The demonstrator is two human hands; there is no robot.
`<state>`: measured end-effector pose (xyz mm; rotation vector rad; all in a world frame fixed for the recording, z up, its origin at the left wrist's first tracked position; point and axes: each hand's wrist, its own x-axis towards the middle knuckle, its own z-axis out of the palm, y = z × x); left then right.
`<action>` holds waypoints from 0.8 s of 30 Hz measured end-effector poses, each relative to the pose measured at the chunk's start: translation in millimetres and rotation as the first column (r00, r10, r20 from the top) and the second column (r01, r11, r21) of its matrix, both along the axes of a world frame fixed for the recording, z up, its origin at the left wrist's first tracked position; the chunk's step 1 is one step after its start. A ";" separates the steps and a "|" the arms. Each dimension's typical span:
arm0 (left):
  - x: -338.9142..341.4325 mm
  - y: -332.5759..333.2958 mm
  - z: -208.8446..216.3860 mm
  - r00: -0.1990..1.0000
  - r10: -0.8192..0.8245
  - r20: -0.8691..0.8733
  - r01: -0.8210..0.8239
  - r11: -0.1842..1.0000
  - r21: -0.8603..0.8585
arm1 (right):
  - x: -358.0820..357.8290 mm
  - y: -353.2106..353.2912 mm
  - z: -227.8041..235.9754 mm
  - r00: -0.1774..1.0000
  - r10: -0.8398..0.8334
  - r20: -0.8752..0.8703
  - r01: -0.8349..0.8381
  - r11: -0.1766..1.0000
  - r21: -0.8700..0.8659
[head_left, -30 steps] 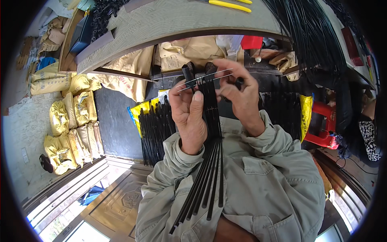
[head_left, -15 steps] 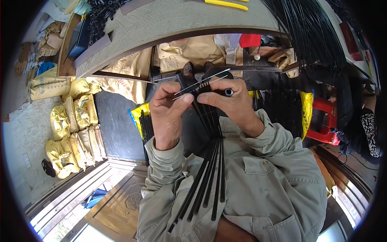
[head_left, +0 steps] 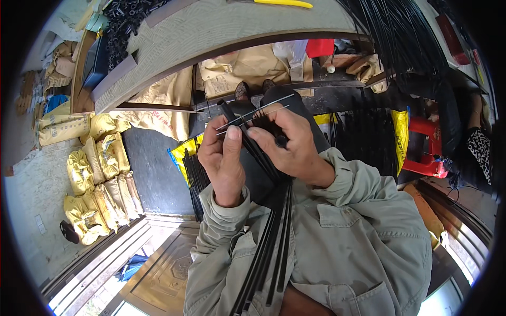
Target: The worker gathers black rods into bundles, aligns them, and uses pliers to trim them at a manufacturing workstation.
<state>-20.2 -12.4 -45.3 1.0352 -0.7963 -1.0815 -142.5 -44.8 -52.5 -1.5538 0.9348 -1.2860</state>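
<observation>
Hands: two, both grasping. Left hand (head_left: 224,166): thumb pressed over the left ends of two thin pale rods (head_left: 282,99), apparently to keep them side by side across the black rods (head_left: 260,258). Right hand (head_left: 295,142): fingers curled about a dark tube (head_left: 281,141), thumb near the crossing, presumably steadying it. Black rods: trailing down the jacket (head_left: 348,247) front, likely for support. Counter (head_left: 226,23): ahead, bearing a yellow handle (head_left: 284,3), seemingly clear of the work.

Yellow sacks (head_left: 108,160) left, red stool (head_left: 436,143) right
</observation>
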 end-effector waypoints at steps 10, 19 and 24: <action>-5.2 0.3 -5.8 0.993 0.012 -0.120 -0.016 0.999 -0.028 | -0.1 -0.2 -0.1 0.997 0.079 0.023 -0.082 0.991 0.108; -12.7 0.9 -19.9 0.972 0.037 -0.231 -0.069 0.989 -0.131 | -7.2 -13.2 6.4 0.924 0.275 0.267 -0.359 0.863 0.356; -17.4 -4.1 -30.4 0.976 0.044 -0.211 -0.077 0.985 -0.153 | -34.8 -28.8 6.9 0.968 -0.028 0.249 -0.044 0.959 0.280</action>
